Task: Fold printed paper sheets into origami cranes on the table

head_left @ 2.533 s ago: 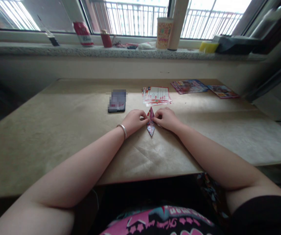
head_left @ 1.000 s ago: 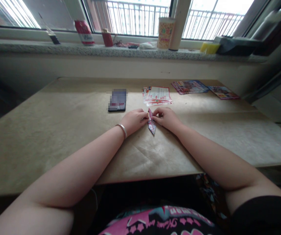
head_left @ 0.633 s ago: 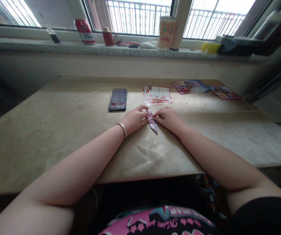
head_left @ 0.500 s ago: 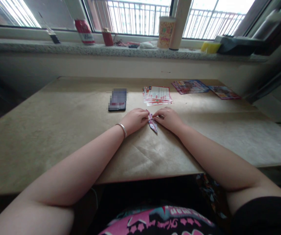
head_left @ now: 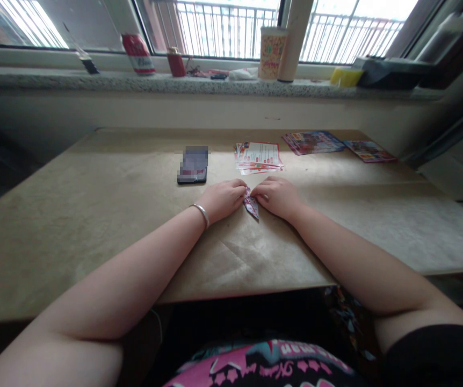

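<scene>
A small piece of folded printed paper (head_left: 251, 207), white with pink and purple marks, lies at the middle of the table with its pointed end toward me. My left hand (head_left: 224, 200), a silver bangle on its wrist, pinches the paper's upper part from the left. From the right, the fingertips of my right hand (head_left: 279, 196) close on the same part. Fingers cover much of the far end, so its folds there are hidden.
Beyond my hands lie a dark phone (head_left: 193, 165) and a stack of printed sheets (head_left: 259, 157). Colourful booklets (head_left: 314, 142) rest at the back right. A can (head_left: 138, 54), a red bottle (head_left: 175, 62) and a patterned cup (head_left: 272, 52) stand on the windowsill (head_left: 215, 84).
My fingers have drawn in a little over the paper's far end, and less of it shows between them. The paper's point stays in nearly the same place.
</scene>
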A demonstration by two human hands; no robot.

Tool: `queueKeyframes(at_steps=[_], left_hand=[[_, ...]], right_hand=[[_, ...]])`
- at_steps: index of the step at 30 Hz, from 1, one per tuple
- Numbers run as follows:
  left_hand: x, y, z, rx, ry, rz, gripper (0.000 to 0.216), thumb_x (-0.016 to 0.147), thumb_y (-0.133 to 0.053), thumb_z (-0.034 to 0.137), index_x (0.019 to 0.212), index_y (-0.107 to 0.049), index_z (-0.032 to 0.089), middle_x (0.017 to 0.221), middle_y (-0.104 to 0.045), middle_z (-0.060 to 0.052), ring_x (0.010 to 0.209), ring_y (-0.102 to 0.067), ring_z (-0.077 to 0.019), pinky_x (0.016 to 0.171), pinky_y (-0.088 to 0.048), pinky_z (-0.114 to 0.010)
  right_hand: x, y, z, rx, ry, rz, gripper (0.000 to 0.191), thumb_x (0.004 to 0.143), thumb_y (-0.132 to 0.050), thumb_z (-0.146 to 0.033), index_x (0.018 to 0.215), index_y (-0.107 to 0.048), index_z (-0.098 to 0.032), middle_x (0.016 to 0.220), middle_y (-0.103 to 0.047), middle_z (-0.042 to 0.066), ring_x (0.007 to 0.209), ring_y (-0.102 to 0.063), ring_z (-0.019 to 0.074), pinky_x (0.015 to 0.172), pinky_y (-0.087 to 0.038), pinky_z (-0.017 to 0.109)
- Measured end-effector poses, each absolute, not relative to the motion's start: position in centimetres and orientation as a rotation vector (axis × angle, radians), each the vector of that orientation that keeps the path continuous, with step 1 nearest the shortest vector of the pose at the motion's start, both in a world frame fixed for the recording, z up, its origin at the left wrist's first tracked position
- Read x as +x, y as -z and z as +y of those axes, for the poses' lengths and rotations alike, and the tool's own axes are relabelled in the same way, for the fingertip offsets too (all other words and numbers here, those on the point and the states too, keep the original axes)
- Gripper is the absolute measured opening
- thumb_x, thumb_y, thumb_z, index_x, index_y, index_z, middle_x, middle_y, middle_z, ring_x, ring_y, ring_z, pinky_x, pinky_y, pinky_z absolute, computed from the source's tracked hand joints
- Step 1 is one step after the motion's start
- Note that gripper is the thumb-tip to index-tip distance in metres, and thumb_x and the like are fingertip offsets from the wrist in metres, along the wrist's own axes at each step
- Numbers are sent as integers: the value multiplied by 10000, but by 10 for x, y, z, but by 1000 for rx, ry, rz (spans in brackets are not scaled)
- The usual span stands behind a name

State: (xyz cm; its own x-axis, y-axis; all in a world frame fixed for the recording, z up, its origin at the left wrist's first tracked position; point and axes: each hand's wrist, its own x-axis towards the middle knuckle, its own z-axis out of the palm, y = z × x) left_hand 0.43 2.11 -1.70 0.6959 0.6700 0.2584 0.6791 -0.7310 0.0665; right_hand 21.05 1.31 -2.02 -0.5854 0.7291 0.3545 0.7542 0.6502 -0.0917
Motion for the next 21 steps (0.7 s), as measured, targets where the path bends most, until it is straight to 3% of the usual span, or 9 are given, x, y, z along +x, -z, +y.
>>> queueKeyframes(at_steps=[4, 11, 21], left_hand=[[5, 17, 20, -2839, 399, -1125, 296, 949, -397, 289, 1035, -658, 177, 1267, -617, -69, 1070, -630, -219, 926, -508, -340], [7, 20, 22, -2818, 452, -1123, 287, 943, -418, 246, 1073, -658, 157, 1124, -681, -88, 1124, -605, -206, 993, -476, -326], [10, 14, 15, -2840, 375, -1283, 265, 932, -436, 225, 1085, -645, 171, 1136, -681, -81, 1042, -652, -207, 918, -510, -313]], right_hand=[[211, 20, 12, -1142, 127, -2522, 255, 862, -513, -198, 965, -743, -238, 952, -745, 22, 904, -612, 211, 829, -425, 324], [212, 22, 13, -1128, 139, -2517, 252, 853, -529, -205, 977, -744, -247, 954, -747, 20, 890, -613, 208, 815, -433, 328], [212, 22, 17, -1099, 117, -2501, 240, 813, -547, -152, 876, -766, -228, 931, -737, 32, 878, -581, 213, 838, -436, 338]])
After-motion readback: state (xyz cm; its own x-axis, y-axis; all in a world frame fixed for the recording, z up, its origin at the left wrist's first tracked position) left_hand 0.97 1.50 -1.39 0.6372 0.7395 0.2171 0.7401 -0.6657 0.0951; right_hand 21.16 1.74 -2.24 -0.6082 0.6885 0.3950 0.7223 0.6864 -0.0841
